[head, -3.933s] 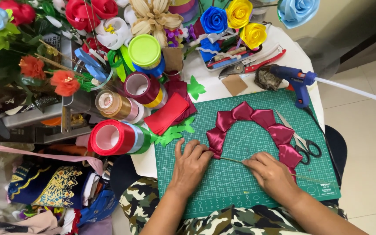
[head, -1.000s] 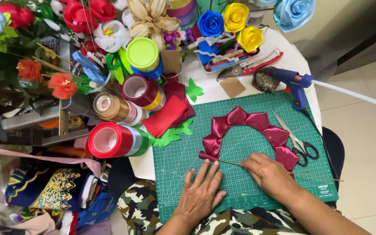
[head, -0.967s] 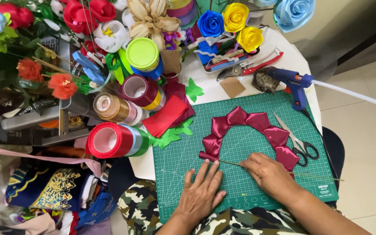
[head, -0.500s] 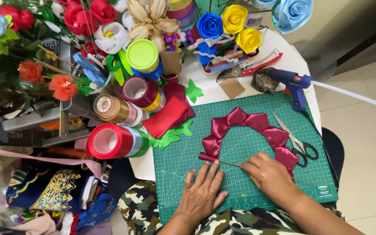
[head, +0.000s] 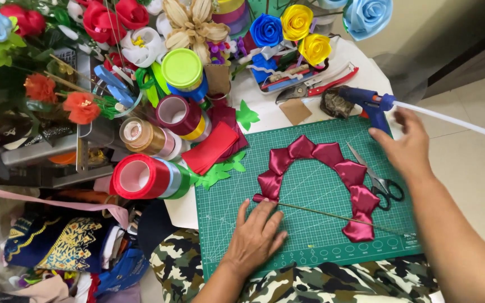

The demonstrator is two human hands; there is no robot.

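on the green cutting mat (head: 310, 224), the left hand (head: 256, 235) lies flat and open, gripping nothing, fingertips at the near-left end of the arch of magenta ribbon petals (head: 321, 174) and the thin wire stem (head: 332, 216). the right hand (head: 405, 147), open and empty, reaches far right toward the blue glue gun (head: 369, 104). pinning the arch end steady seems wise here. scissors (head: 380, 179) lie just right of the arch; ribbon spools (head: 147, 177) crowd the left edge; open mat remains inside the arch.
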